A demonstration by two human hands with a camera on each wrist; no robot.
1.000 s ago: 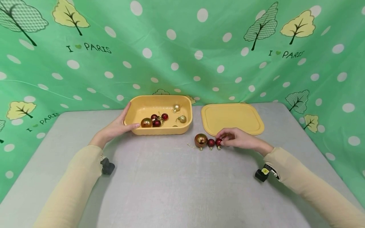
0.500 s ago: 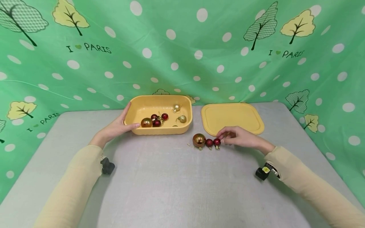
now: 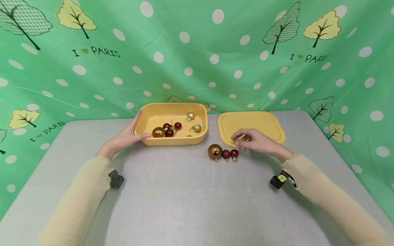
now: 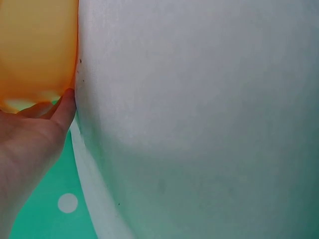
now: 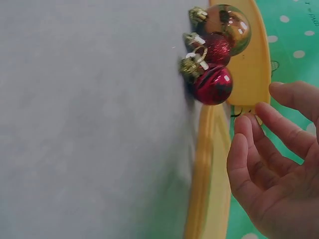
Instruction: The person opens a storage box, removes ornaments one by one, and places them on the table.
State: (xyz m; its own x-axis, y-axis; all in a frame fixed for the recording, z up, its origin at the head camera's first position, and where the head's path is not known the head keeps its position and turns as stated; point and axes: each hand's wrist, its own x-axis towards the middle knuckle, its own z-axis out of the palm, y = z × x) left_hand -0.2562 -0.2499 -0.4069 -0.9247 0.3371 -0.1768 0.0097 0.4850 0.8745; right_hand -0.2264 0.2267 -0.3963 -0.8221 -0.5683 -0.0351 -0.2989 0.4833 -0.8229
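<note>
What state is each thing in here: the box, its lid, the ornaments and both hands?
Yellow box: upright, uncovered
Yellow lid: off, lying flat beside the box
Ornaments in the box: lying loose, red and gold
Large gold ornament outside: on the table
Glittery red ornament: on the table, middle of the row
Shiny red ornament: on the table, end of the row
Left hand: gripping the box
Right hand: holding nothing

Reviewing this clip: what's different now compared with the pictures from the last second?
The right hand has come off the shiny red ball and moved away from the person, toward the lid. That ball, the glittery red ball and the large gold ball shifted slightly left. The left hand still holds the box's left end; box and lid stayed put.
</note>
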